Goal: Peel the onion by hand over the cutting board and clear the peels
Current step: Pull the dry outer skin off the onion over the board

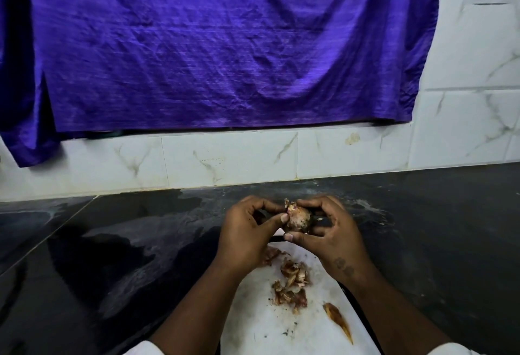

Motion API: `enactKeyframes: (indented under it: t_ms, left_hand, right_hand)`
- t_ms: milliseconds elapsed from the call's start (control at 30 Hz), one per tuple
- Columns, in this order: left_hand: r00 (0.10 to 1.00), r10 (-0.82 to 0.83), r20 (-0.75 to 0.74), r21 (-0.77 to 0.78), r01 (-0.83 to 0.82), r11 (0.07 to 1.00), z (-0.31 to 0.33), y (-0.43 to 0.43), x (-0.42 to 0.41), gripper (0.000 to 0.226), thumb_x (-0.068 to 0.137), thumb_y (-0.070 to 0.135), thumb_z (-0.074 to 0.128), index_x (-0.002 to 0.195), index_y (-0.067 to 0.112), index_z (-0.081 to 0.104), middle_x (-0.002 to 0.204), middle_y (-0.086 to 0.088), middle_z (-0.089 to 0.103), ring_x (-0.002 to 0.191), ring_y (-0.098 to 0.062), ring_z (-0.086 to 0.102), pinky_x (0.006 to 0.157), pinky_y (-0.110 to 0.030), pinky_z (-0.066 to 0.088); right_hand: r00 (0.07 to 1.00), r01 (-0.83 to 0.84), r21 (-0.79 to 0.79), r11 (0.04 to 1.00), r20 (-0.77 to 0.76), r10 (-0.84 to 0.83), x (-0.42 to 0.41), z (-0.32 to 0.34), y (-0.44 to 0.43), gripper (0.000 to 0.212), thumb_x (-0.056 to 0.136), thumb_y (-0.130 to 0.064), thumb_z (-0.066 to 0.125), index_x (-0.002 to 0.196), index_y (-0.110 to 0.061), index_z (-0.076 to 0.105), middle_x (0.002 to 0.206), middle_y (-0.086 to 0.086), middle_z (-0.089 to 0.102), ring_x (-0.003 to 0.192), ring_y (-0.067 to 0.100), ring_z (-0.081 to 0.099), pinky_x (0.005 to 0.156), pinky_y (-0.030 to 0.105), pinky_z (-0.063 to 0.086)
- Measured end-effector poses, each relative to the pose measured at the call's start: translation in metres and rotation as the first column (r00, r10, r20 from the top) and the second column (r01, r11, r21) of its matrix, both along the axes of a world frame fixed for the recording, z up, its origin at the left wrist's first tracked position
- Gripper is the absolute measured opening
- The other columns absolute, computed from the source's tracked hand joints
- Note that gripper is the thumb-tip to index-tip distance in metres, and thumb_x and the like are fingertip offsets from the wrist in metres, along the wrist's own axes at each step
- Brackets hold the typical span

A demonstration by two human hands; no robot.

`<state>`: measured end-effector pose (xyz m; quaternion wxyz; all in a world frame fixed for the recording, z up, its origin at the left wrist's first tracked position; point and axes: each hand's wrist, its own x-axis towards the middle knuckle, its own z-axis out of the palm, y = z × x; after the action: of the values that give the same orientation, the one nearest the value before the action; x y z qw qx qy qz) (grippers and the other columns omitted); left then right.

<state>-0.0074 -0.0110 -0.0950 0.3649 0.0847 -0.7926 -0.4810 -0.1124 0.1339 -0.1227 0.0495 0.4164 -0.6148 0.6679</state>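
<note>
A small brownish onion (298, 217) is held above the far end of the white cutting board (253, 323). My left hand (247, 238) grips its left side, thumb pressed on the skin. My right hand (334, 235) cups it from the right, fingertips pinching at the dry top. A heap of brown peels (291, 284) lies on the middle of the board below my hands. One long orange-brown peel (337, 322) lies apart near the board's right edge. The underside of the onion is hidden by my fingers.
The board rests on a dark, glossy stone counter (112, 256). White marble-pattern tiles (225, 158) form the back wall, and a purple cloth (225, 45) hangs over it above the counter.
</note>
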Motion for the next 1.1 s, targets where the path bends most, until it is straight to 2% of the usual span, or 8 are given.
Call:
enactKeyframes:
  t_ms: [100, 367, 467, 533, 667, 800, 900, 1100]
  left_hand:
    - [1.0, -0.002, 0.007, -0.017, 0.002, 1.0, 0.0, -0.003, 0.0, 0.016, 0.088, 0.015, 0.082, 0.08, 0.029, 0.077, 0.087, 0.007, 0.073, 0.077, -0.009, 0.07, 0.071, -0.03, 0.059]
    - [0.995, -0.061, 0.075, -0.261, 0.079, 0.962, 0.003, -0.001, 0.006, 0.011, 0.105, 0.02, 0.058, 0.095, 0.024, 0.061, 0.099, 0.008, 0.059, 0.089, -0.01, 0.059, 0.075, -0.029, 0.051]
    - [0.995, -0.06, 0.077, -0.285, 0.08, 0.955, 0.004, 0.002, 0.007, 0.012, 0.107, 0.019, 0.055, 0.097, 0.023, 0.06, 0.099, 0.009, 0.057, 0.087, -0.003, 0.056, 0.071, -0.013, 0.044]
    - [0.995, -0.072, 0.066, -0.274, 0.087, 0.958, 0.004, 0.002, 0.007, 0.013, 0.106, 0.018, 0.055, 0.096, 0.023, 0.061, 0.099, 0.008, 0.057, 0.087, -0.004, 0.056, 0.07, -0.012, 0.045]
    - [0.996, -0.084, 0.016, -0.176, 0.085, 0.981, 0.004, 0.003, 0.007, 0.012, 0.103, 0.016, 0.062, 0.097, 0.025, 0.066, 0.101, 0.004, 0.064, 0.09, -0.015, 0.066, 0.075, -0.033, 0.06]
    - [0.98, -0.164, -0.111, 0.075, 0.173, 0.982, 0.013, 0.011, 0.013, 0.027, 0.097, -0.003, 0.068, 0.109, 0.02, 0.071, 0.102, -0.003, 0.068, 0.085, 0.001, 0.069, 0.063, -0.013, 0.057]
    - [0.978, -0.156, -0.139, 0.024, 0.161, 0.987, 0.014, 0.011, 0.014, 0.027, 0.094, -0.005, 0.07, 0.113, 0.014, 0.077, 0.109, -0.005, 0.066, 0.084, 0.006, 0.067, 0.063, -0.008, 0.054]
    - [0.992, -0.056, -0.109, -0.084, 0.047, 0.995, 0.007, 0.002, 0.006, 0.016, 0.09, 0.005, 0.077, 0.091, 0.021, 0.079, 0.097, 0.012, 0.068, 0.087, -0.006, 0.067, 0.073, -0.013, 0.052]
  right_hand:
    - [1.0, -0.015, 0.008, 1.0, 0.016, 0.015, 0.001, 0.001, 0.001, 0.056, 0.062, -0.009, 0.096, 0.109, -0.025, 0.071, 0.111, -0.011, 0.063, 0.103, 0.016, 0.071, 0.081, 0.039, 0.064]
    - [0.997, -0.033, -0.01, 0.999, 0.065, 0.033, 0.002, 0.006, 0.005, 0.056, 0.061, -0.009, 0.096, 0.111, -0.022, 0.074, 0.113, -0.002, 0.068, 0.102, 0.012, 0.072, 0.078, 0.027, 0.062]
    - [0.994, -0.042, -0.027, 0.999, 0.103, 0.044, 0.001, 0.009, 0.007, 0.056, 0.064, -0.004, 0.093, 0.114, -0.016, 0.073, 0.112, 0.001, 0.073, 0.098, 0.007, 0.073, 0.074, 0.019, 0.059]
    - [0.987, -0.07, -0.043, 0.997, 0.145, 0.075, 0.0, 0.009, 0.008, 0.056, 0.065, -0.001, 0.091, 0.117, -0.012, 0.072, 0.11, 0.004, 0.077, 0.099, 0.012, 0.075, 0.075, 0.02, 0.059]
    - [0.97, -0.109, -0.078, 0.991, 0.21, 0.124, -0.002, 0.009, 0.008, 0.054, 0.071, 0.003, 0.086, 0.121, -0.008, 0.071, 0.111, 0.008, 0.079, 0.102, 0.023, 0.076, 0.082, 0.029, 0.061]
    - [0.962, -0.11, -0.101, 0.989, 0.239, 0.132, -0.002, 0.01, 0.01, 0.052, 0.072, 0.003, 0.085, 0.12, -0.008, 0.071, 0.112, 0.009, 0.079, 0.103, 0.024, 0.076, 0.087, 0.035, 0.062]
    - [0.961, -0.106, -0.103, 0.989, 0.245, 0.128, -0.002, 0.011, 0.01, 0.052, 0.071, 0.001, 0.085, 0.119, -0.009, 0.071, 0.111, 0.008, 0.079, 0.102, 0.024, 0.076, 0.084, 0.033, 0.062]
    - [0.961, -0.133, -0.068, 0.989, 0.234, 0.146, 0.002, 0.014, 0.012, 0.053, 0.07, 0.004, 0.085, 0.119, -0.009, 0.072, 0.108, 0.005, 0.08, 0.099, 0.02, 0.077, 0.079, 0.026, 0.061]
